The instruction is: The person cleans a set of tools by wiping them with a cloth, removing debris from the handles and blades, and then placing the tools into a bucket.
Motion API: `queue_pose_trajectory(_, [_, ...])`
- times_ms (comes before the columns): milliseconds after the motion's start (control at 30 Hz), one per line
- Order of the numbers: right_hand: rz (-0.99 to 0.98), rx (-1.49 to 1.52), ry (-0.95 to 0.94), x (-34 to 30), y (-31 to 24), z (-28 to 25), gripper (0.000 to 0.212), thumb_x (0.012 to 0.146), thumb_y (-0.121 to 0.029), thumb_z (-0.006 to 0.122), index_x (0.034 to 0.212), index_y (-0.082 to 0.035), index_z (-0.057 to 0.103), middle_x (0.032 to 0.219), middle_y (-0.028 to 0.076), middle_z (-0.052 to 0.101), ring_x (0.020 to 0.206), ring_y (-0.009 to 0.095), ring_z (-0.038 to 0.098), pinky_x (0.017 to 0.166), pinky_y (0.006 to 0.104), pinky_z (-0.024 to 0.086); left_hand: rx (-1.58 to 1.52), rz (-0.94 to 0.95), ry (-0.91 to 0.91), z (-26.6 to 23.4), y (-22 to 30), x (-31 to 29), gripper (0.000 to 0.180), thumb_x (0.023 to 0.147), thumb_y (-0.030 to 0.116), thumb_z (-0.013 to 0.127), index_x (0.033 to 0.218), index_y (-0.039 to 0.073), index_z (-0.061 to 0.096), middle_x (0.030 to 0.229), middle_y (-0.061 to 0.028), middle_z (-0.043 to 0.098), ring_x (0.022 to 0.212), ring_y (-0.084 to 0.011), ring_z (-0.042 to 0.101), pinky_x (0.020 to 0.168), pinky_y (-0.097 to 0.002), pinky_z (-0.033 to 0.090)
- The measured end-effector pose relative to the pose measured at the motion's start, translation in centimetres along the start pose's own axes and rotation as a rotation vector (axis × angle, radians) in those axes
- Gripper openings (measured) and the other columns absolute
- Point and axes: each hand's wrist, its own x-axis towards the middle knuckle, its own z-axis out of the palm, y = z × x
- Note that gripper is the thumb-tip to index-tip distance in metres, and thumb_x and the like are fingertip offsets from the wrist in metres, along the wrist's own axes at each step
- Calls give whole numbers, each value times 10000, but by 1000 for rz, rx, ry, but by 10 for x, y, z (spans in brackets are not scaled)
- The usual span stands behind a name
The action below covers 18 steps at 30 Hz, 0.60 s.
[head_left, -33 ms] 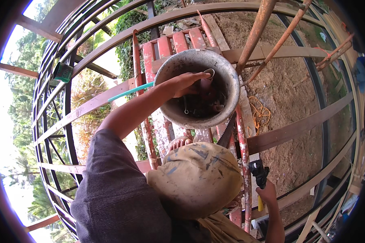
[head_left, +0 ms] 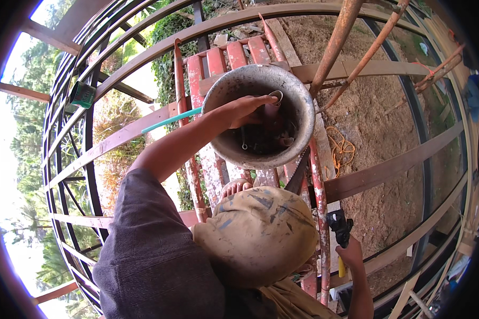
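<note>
My left hand [head_left: 247, 110] reaches down inside a worn grey metal bucket [head_left: 302, 101]. Its fingers lie against a short round tube [head_left: 276, 96] with an open, ring-like end, and the grip looks closed around it. Their undersides are hidden. Around the hand in the dark bucket lie loose tools and parts, among them a wrench-like piece [head_left: 244, 144] with a ring end. Low on the right, my right hand [head_left: 351, 252] is closed on a yellow-handled tool [head_left: 341, 267] whose upper part is black and looks wrapped. Its kind is not clear.
The bucket rests on a red slatted platform [head_left: 216, 63] with peeling paint. A saw blade [head_left: 298, 173] lies beside the bucket. Rusty poles [head_left: 335, 48] slant at the upper right. Wooden beams [head_left: 380, 169] cross above bare ground, where an orange rope [head_left: 341, 149] lies. My bare toes [head_left: 236, 187] show below the bucket.
</note>
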Motion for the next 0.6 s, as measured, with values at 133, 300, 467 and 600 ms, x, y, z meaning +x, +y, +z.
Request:
queue_pose_trajectory(133, [10,-14,9,-1,-5,-1,436,717,-96,727,1139,-9,658,947,157,725,914,301,718,835,395,541,-9,-27,101,16,-4,10,619,900,477,715,1371,99,577,1424,-76,518,1283,-230,494,1089,-428,410])
queue_pose_trajectory(300, [8,-16,2,-2,-8,-3,451,716,-103,736,1151,-14,657,960,164,726,927,310,719,844,400,540,44,33,116,28,-12,22,628,941,512,680,1353,52,568,1305,-96,599,1160,-224,603,1002,-409,488])
queue_pose_trajectory(467, [23,-46,-5,-1,-4,-2,462,712,-104,739,1158,-14,654,964,168,725,927,308,720,843,400,541,206,57,223,31,-15,27,683,947,580,639,1330,17,578,1269,-129,634,1056,-257,675,899,-467,554])
queue_pose_trajectory(600, [16,-14,-12,-1,-7,-2,467,712,-106,738,1162,-14,654,970,171,725,930,319,719,845,401,541,776,260,387,23,-12,23,758,916,668,600,1187,-39,638,1137,-235,684,1014,-378,696,895,-510,547])
